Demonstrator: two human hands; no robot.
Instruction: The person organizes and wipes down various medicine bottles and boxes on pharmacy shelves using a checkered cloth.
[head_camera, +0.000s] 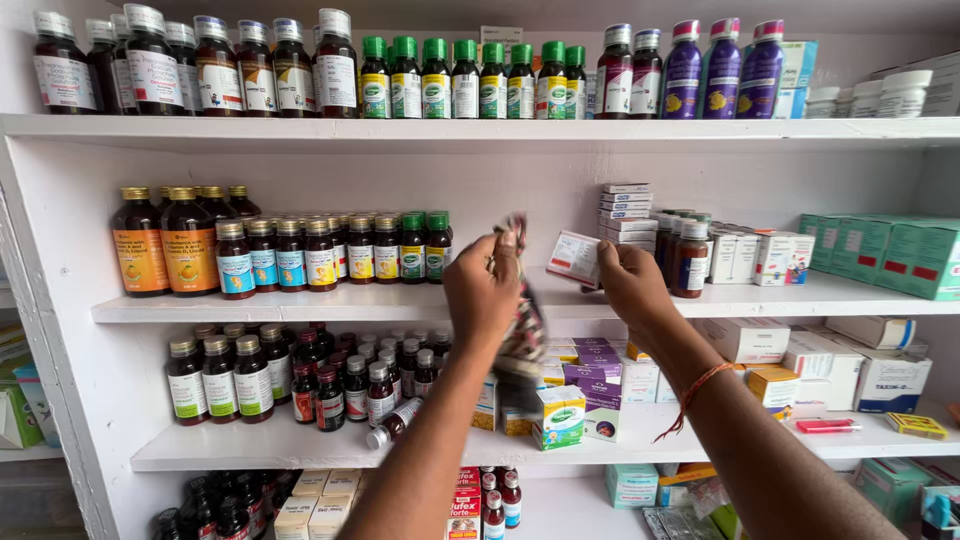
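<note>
Your left hand (482, 285) is raised in front of the middle shelf (300, 305), fingers pinched shut on a patterned cloth (520, 320) that hangs down from the grip, dark w/ red and pale markings; its lower end drapes in front of the boxes on the shelf below. Your right hand (628, 280) is at the same height, just beside the left, fingers closed on a small white box (574, 258) w/ red print, held tilted, just above the middle shelf's front edge. A red thread band (700, 385) sits on your right wrist. Behind the box: a stack of flat white cartons (627, 212) at the back of the shelf, approx. centre. Right of your right hand, near it: a brown bottle w/ white cap (690, 260), then white-and-red boxes (785, 258), then green cartons (900, 255) at far right. Left of your left hand: row of small brown bottles w/ gold and green caps (330, 250), and two larger amber bottles w/ orange labels (165, 245) at the far left. Top shelf carries dark syrup bottles, green-capped bottles (470, 80) and purple bottles (720, 72). One bottle lies on its side (392, 424) on the lower shelf, below your left forearm.
</note>
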